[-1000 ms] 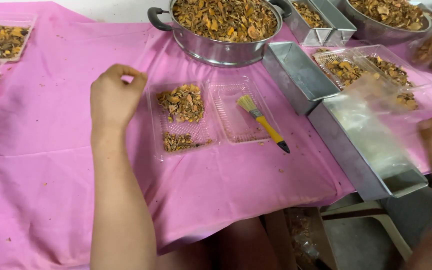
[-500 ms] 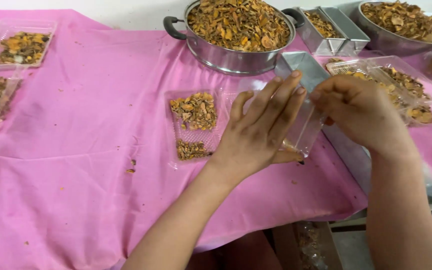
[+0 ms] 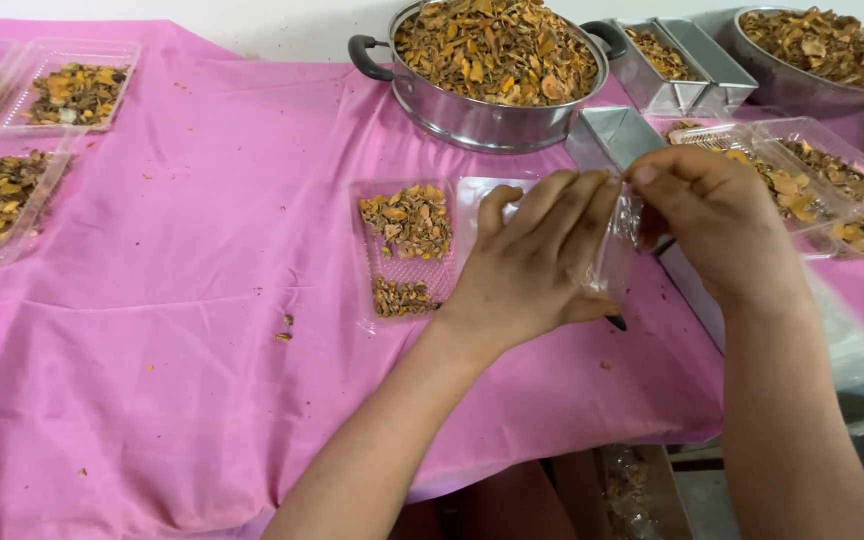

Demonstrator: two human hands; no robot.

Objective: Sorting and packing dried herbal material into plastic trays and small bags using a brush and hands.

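clear plastic bag [image 3: 620,245] is what we've got pinched between both hands, just right of the clear two-compartment tray [image 3: 422,250] that we use as our landmark. left hand [image 3: 542,265] lies palm-down over the tray's right compartment, fingers [image 3: 562,205] stretched nearly flat, tips on the bag's upper edge. right hand [image 3: 717,225] is curled, thumb and forefinger closed on the same edge from the right. bag stands roughly upright, looks see-through; cannot tell if anything is inside.

tray sits on the pink tablecloth [image 3: 182,300]. its left compartment holds two piles of dried orange-brown chips [image 3: 410,220], a bigger pile at the far end, a smaller one at the near end. right compartment mostly hidden under our left hand. a dark tip [image 3: 617,322] pokes out at the near right of the tray, under the hand; cannot tell what it is.

beyond the tray: steel pot [image 3: 492,100] with black handles, heaped with the same chips. right of the tray, touching distance from the bag: a long metal trough [image 3: 612,135]. further right: open clamshell containers [image 3: 812,180] with chips. beyond-right: a double steel tin [image 3: 677,75] and a steel bowl [image 3: 812,80], both filled. far left of the tray: more filled clear containers [image 3: 22,150] near the cloth edge. loose crumbs [image 3: 284,330] lie on the cloth just near-left of the tray.
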